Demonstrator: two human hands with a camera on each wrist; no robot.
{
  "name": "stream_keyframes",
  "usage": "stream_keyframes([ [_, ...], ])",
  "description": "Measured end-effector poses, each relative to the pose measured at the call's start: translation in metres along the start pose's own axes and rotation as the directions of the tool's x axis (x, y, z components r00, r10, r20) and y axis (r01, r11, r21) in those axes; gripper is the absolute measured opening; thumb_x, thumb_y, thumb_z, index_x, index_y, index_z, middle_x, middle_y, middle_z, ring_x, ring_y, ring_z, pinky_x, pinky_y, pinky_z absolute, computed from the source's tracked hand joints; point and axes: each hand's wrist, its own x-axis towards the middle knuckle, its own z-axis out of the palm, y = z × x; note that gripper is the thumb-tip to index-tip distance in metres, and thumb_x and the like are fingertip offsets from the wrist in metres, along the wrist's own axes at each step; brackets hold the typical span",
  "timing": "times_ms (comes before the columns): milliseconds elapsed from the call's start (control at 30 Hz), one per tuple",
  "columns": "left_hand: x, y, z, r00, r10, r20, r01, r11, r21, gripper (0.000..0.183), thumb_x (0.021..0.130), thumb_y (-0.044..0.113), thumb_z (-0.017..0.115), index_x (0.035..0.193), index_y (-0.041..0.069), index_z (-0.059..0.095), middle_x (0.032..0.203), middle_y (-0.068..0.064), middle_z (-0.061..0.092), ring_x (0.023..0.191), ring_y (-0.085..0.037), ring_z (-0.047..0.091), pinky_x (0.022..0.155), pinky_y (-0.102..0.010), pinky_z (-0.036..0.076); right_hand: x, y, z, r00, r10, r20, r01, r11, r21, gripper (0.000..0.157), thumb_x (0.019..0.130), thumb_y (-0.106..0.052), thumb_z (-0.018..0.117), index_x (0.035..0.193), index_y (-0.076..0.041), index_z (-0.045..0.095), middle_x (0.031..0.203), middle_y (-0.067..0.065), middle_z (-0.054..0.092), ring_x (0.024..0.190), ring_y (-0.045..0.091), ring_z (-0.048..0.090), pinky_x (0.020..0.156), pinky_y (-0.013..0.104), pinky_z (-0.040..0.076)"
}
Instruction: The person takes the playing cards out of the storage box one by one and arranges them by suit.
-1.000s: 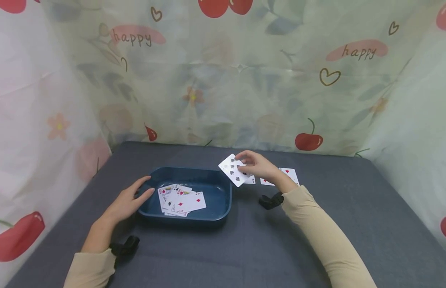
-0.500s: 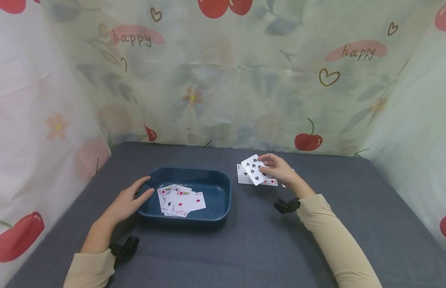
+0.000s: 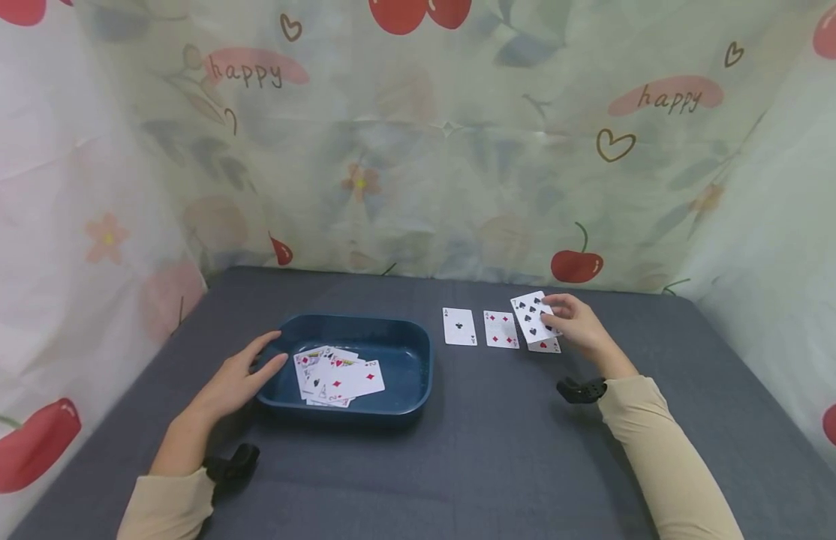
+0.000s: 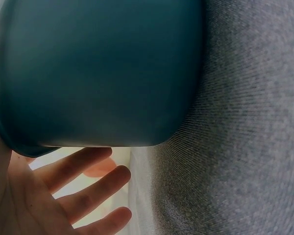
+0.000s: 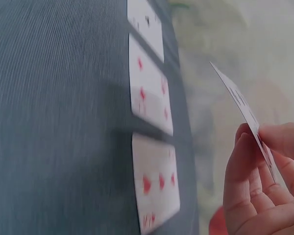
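Note:
My right hand [image 3: 580, 326] pinches a spade playing card [image 3: 530, 316] between thumb and fingers, tilted and raised. In the head view it overlaps a heart card [image 3: 545, 346], the rightmost of a row lying face up. The right wrist view shows the held card [image 5: 245, 110] nearly edge-on, above the table. To its left lie a four of diamonds [image 3: 501, 330] and an ace of clubs [image 3: 460, 327]. My left hand [image 3: 232, 379] rests at the left end of a dark blue tray [image 3: 428, 375], thumb and forefinger spread at its rim; its other fingers extend loosely beside the outer wall.
Inside the tray's left half lies a loose pile of face-up cards [image 3: 340, 377], a two of diamonds on top. A grey cloth [image 3: 458, 457] covers the table. Printed curtains [image 3: 445, 150] hang behind and at both sides.
My right hand has carried the spade card rightward from beside the tray, past the ace and the diamonds, to the heart card. The left hand and tray stay put.

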Motion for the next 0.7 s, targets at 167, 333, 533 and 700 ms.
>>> stream_keyframes([
  [167,0.0,-0.001,0.0,1.0,-0.015,0.009,0.015,1.0,0.001,0.066,0.096,0.047,0.041,0.147,0.009,0.023,0.148,-0.03,0.027,0.127,-0.05,0.038,0.098,-0.064,0.036,-0.005,0.015,-0.016,0.998,0.03,-0.047,-0.029,1.0,0.012,0.047,0.094,-0.012,0.051,0.135,0.004,0.037,0.129,0.03,0.046,0.082,0.0,0.051,0.072,0.024,0.05],
  [333,-0.001,-0.002,0.0,1.0,-0.017,0.015,0.017,1.0,-0.005,0.067,0.096,0.048,0.041,0.147,0.01,0.023,0.148,-0.029,0.026,0.127,-0.05,0.037,0.098,-0.064,0.035,-0.008,0.03,-0.03,0.991,0.086,-0.102,-0.088,0.996,-0.02,0.05,0.094,-0.015,0.051,0.137,0.003,0.035,0.13,0.029,0.045,0.095,0.014,0.051,0.068,0.016,0.044],
  [533,0.0,-0.002,0.0,1.0,-0.011,0.015,0.011,1.0,-0.01,0.067,0.096,0.049,0.041,0.147,0.01,0.023,0.148,-0.029,0.026,0.127,-0.049,0.038,0.098,-0.064,0.035,-0.01,0.046,-0.041,0.981,0.127,-0.149,-0.133,0.991,-0.033,0.05,0.092,-0.013,0.051,0.136,0.006,0.035,0.13,0.032,0.045,0.084,0.007,0.05,0.064,0.016,0.044],
  [700,0.001,-0.002,-0.001,1.0,-0.008,0.013,0.009,1.0,-0.009,0.067,0.096,0.049,0.04,0.147,0.009,0.023,0.149,-0.029,0.026,0.128,-0.05,0.037,0.099,-0.065,0.034,-0.01,0.057,-0.047,0.978,0.155,-0.14,-0.158,0.987,-0.008,0.052,0.092,-0.011,0.051,0.136,0.009,0.033,0.133,0.036,0.038,0.079,0.0,0.048,0.063,0.014,0.045],
])
